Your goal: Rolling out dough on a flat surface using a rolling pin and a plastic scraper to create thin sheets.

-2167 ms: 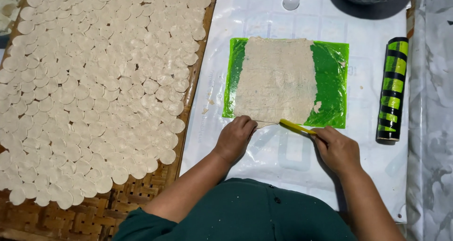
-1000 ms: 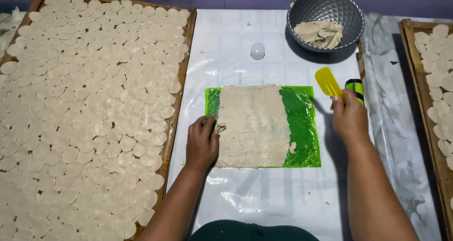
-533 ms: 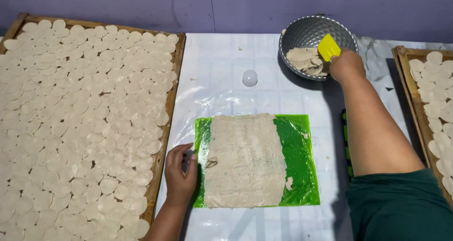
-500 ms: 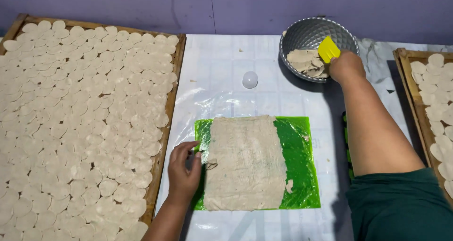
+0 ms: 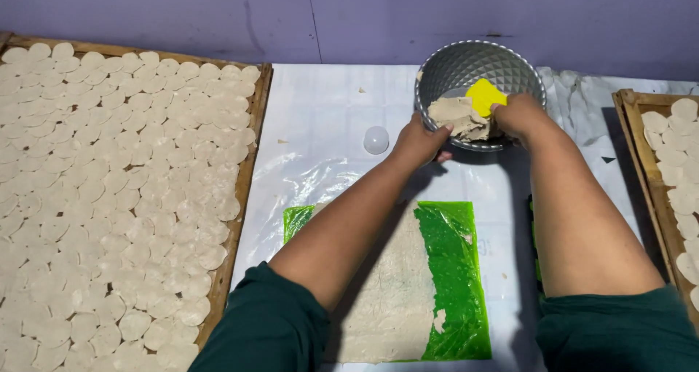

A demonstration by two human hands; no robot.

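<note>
The left hand (image 5: 419,140) has left the green sheet (image 5: 451,270) and now grips the bowl (image 5: 466,62) rim, while the right hand (image 5: 518,115) pinches the yellow scraper (image 5: 483,95) against the dough (image 5: 455,116).

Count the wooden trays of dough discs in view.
2: one wooden tray at the left, full of discs; another cut off at the right edge. More may lie outside the frame.

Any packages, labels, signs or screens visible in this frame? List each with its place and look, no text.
No packages, signs or screens.
Green plastic sheet: lies flat on the table in front of the person, rectangular, bright green, partly covered by a thin pale dough layer.
White table cover: glossy plastic film, with a faint grey mark to the right of the green sheet, too dim to make out.
</note>
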